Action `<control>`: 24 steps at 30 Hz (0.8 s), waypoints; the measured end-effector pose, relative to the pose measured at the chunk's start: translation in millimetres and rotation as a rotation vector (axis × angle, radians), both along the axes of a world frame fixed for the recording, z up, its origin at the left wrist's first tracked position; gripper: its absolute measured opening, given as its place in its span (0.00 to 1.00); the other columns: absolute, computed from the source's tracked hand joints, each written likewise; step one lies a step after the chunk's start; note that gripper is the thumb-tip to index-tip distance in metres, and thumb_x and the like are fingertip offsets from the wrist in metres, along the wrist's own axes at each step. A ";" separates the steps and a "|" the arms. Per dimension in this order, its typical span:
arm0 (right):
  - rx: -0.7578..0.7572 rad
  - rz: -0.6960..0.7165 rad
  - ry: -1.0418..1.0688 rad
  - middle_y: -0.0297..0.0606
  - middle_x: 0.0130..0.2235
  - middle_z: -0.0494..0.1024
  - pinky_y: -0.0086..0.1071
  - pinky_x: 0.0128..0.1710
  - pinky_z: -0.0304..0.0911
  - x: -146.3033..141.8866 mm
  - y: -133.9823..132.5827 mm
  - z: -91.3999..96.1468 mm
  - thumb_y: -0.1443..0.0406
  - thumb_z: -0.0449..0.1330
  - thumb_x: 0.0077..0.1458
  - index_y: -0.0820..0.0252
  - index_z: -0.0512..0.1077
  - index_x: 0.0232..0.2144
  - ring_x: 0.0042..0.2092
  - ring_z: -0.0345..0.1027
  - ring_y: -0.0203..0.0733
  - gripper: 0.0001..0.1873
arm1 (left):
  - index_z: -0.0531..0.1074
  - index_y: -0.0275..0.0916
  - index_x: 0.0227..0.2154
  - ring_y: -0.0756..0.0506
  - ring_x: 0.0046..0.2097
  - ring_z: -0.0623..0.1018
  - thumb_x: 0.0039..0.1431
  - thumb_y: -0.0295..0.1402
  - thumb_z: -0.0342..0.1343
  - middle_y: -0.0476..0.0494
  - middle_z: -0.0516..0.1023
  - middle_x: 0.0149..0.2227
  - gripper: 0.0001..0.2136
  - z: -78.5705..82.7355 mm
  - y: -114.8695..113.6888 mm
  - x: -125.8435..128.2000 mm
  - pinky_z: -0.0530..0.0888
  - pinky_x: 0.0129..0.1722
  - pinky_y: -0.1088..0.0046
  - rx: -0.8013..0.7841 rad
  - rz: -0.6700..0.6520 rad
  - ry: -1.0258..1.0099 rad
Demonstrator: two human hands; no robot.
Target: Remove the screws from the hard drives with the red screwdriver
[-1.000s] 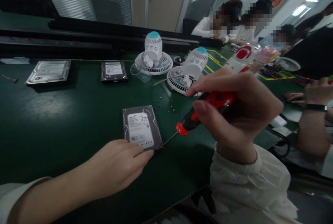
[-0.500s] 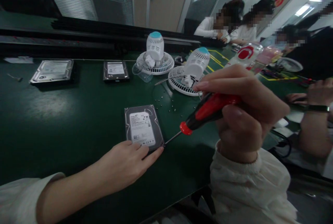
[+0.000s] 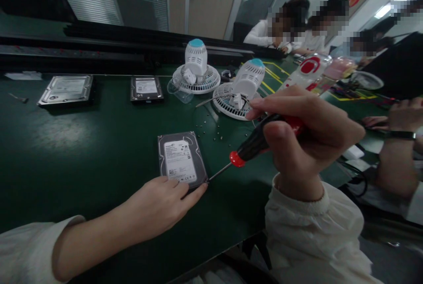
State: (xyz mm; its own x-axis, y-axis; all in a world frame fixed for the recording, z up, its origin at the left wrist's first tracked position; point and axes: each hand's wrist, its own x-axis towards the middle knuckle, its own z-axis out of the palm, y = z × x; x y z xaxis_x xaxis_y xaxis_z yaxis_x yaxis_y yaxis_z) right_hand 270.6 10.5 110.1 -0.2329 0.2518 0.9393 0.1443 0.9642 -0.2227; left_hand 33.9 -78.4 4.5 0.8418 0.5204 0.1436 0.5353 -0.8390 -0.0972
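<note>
A hard drive [image 3: 180, 158] with a white label lies flat on the green table. My left hand [image 3: 161, 204] grips its near edge, the index finger stretched along to the near right corner; the thumb is hidden. My right hand [image 3: 307, 138] holds a red and black screwdriver [image 3: 253, 143] by the handle, thumb and fingers around it. The thin shaft slants down to the left, and its tip meets the drive at that near right corner, close to my left fingertip. Several tiny screws [image 3: 218, 134] are scattered on the table beyond the drive.
Two white fans [image 3: 196, 66] [image 3: 247, 81] lie face down farther back, near a clear plastic cup [image 3: 181, 92]. Two more drives [image 3: 68, 90] [image 3: 146, 89] lie at the back left. A red and white bottle [image 3: 307, 70] stands behind my right hand. A co-worker's arm [image 3: 399, 147] is at the right.
My right hand's fingers have shifted around the screwdriver handle, and the handle has turned, showing more black. The tip stays at the drive's corner. My left hand has hardly moved.
</note>
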 end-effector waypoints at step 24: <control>-0.178 -0.021 -0.139 0.39 0.42 0.77 0.35 0.32 0.66 14.5 -8.3 4.4 0.65 0.64 0.53 0.50 0.78 0.55 0.39 0.72 0.40 0.26 | 0.67 0.36 0.66 0.43 0.32 0.80 0.64 0.24 0.58 0.44 0.80 0.37 0.28 -2.8 -3.1 1.2 0.74 0.30 0.66 -0.005 0.006 0.006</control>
